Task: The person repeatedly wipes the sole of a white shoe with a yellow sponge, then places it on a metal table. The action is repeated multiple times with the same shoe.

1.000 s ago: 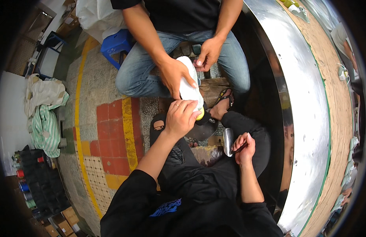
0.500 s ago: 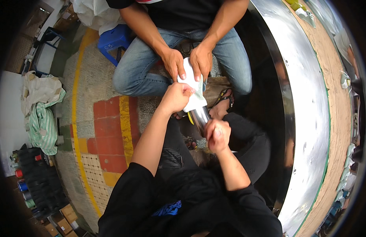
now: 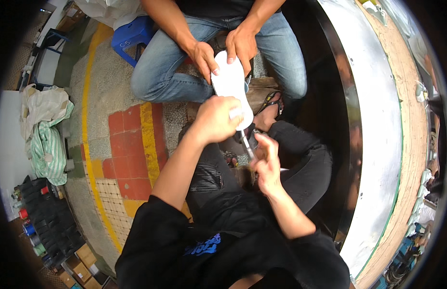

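A white shoe-sole-shaped piece (image 3: 228, 79) is held up between me and a person seated opposite. My left hand (image 3: 217, 118) is closed on its near left edge, the thumb lying on the white face. From the near end of the piece a narrow shiny strip (image 3: 247, 144) slants down toward my right hand (image 3: 267, 166). The strip's lower end meets the right thumb and fingers, which are curled and smeared by motion, with the index finger lifted. The other person's two hands (image 3: 240, 45) pinch the far end of the piece, thumbs on top.
A long shiny metal surface with a wooden border (image 3: 397, 144) runs along my right. On the left stand a blue stool (image 3: 132, 36), a striped green-and-white sack (image 3: 50, 149), a black slatted rack (image 3: 47, 221) and small cardboard boxes (image 3: 81, 267). The floor has red tiles (image 3: 129, 144).
The white piece has turned its flat face upward, hiding the patterned green side. The shiny strip now looks narrower. My right hand has loosened from a fist and its index finger has lifted.
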Tool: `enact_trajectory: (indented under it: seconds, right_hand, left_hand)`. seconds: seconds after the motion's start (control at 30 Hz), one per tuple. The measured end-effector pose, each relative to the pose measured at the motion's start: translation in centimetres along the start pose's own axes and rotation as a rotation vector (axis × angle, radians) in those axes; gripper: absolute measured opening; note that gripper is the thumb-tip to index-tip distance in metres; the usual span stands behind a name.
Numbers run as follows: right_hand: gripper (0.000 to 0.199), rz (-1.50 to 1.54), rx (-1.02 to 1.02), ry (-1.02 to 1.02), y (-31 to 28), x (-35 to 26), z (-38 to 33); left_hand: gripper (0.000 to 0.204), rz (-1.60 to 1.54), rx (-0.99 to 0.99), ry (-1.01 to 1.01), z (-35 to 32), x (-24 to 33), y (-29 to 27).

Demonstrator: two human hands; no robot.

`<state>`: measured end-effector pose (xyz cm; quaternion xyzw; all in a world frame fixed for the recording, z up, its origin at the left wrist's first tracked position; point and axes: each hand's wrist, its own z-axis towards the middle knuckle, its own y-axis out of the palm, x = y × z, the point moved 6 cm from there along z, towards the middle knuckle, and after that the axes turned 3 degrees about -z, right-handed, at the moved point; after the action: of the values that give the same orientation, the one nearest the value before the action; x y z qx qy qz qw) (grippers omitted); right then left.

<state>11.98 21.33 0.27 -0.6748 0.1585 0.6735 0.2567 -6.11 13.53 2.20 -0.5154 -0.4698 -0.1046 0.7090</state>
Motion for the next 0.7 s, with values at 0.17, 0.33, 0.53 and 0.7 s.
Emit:
enact_trajectory:
  seconds: [0.17,0.33,0.53,0.7]
  right_hand:
    - [0.037,0.507,-0.234,1.055,2.9,6.7,-5.0]
    - [0.045,-0.430,-0.259,0.527,2.6,14.7,-0.4]
    - [0.052,-0.785,-0.370,0.597,2.9,22.9,1.9]
    - [0.048,-1.078,-0.612,0.906,-4.5,13.5,0.7]
  left_hand:
    - [0.031,0.282,0.030,0.000,-3.8,3.0,1.0]
    - [0.064,0.497,-0.213,0.470,-1.5,2.5,1.2]
    - [0.051,0.581,-0.466,0.814,1.6,0.1,6.1]
    - [0.050,0.528,-0.399,0.745,1.8,-0.7,6.2]
